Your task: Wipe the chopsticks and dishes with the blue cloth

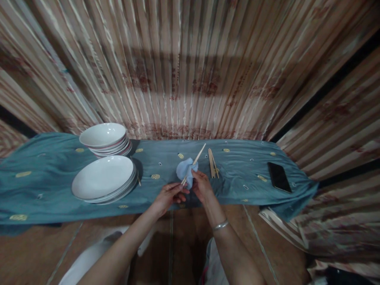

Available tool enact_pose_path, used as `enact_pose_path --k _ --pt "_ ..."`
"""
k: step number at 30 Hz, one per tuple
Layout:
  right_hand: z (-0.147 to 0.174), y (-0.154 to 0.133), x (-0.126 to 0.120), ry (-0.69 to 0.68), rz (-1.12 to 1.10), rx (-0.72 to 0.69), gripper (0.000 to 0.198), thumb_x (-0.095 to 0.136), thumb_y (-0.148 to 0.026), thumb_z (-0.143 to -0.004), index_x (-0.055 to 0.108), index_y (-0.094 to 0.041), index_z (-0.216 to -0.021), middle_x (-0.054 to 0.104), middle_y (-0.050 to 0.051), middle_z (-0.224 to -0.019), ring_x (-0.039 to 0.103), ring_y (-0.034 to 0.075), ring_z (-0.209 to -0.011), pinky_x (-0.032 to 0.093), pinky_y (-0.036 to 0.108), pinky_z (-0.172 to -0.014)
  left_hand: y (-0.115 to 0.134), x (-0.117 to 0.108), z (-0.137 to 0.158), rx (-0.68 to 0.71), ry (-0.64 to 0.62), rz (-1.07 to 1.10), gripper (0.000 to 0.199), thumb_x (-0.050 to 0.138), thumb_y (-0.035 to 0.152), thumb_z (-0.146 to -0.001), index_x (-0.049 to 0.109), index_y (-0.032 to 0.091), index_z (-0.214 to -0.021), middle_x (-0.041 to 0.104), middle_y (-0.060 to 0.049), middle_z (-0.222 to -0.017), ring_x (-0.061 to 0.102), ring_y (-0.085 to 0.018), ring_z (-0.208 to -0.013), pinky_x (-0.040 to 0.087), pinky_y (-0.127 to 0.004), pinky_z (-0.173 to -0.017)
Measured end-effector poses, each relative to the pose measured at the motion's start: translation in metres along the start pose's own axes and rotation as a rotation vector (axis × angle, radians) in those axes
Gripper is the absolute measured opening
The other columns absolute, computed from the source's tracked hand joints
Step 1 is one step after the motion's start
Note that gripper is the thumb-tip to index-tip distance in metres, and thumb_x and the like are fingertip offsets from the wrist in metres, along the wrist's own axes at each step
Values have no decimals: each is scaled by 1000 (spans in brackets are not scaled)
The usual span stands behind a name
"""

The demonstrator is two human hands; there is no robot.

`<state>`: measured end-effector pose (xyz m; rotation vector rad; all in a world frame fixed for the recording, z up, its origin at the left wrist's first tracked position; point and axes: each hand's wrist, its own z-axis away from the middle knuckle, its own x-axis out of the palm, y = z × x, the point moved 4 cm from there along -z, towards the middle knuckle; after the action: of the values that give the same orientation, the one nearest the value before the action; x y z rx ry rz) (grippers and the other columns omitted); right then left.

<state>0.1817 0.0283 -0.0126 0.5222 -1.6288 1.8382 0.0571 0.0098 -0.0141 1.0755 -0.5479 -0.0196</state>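
Two hands (170, 196) (203, 187) hold one cloth (183, 169) around chopsticks (200, 152) (one phone (279, 177) lies apart).

The bare left hand (170, 196) pinches with bent fingers; just right of its grip, the bare right hand (203, 186) pinches too, thumb uppermost. Below the grips, the bare left forearm (124, 245) and bare right forearm (234, 249) slant inward.

Looks like a home: patterned curtains (190, 79), pineapple-print tablecloth (166, 162), 1 stack of bowls (105, 138), 1 of plates (103, 180).
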Motion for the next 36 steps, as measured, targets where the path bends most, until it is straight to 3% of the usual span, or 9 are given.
enact_pose_path --k 6,13,21,26,31,36 --pt "1 3 4 9 -41 -32 24 81 -34 -58 72 -17 -72 70 1 -63 64 17 -65 50 27 -62 -1 -1 7 -17 34 102 22 72 26 -74 70 11 -89 74 -13 -84 69 -17 -64 54 -25 -60" --pt "-2 16 16 -28 4 8 23 81 -33 -57 72 -17 -71 70 1 -62 65 18 -65 50 28 -63 11 -14 17 19 70 155 22 72 27 -73 69 10 -86 74 -15 -82 70 -20 -71 55 -28 -67" --pt "7 43 40 -110 101 37 25 80 -37 -58 71 -17 -70 67 -1 -59 56 11 -54 45 23 -57 16 -38 24 80 189 115 26 81 31 -59 68 11 -68 68 -5 -63 59 -9 -49 44 -19 -50" --pt "13 49 60 -319 -52 273 44 61 -62 -68 66 -18 -68 64 3 -60 63 20 -69 52 31 -64 22 -49 23 133 225 124 28 81 35 -58 68 12 -67 61 1 -55 52 -6 -44 38 -17 -46" --pt "9 51 56 -354 -122 325 26 60 -44 -70 65 -18 -70 64 2 -61 64 21 -72 54 33 -69 24 -49 15 152 210 130 32 80 37 -58 70 11 -74 59 0 -56 51 -6 -46 38 -19 -48" --pt "5 51 47 -334 -35 205 20 72 -35 -65 64 -17 -66 61 -2 -53 60 15 -53 53 28 -58 25 -40 7 199 190 55 34 78 43 -56 65 13 -64 57 2 -53 48 -6 -44 34 -19 -45"
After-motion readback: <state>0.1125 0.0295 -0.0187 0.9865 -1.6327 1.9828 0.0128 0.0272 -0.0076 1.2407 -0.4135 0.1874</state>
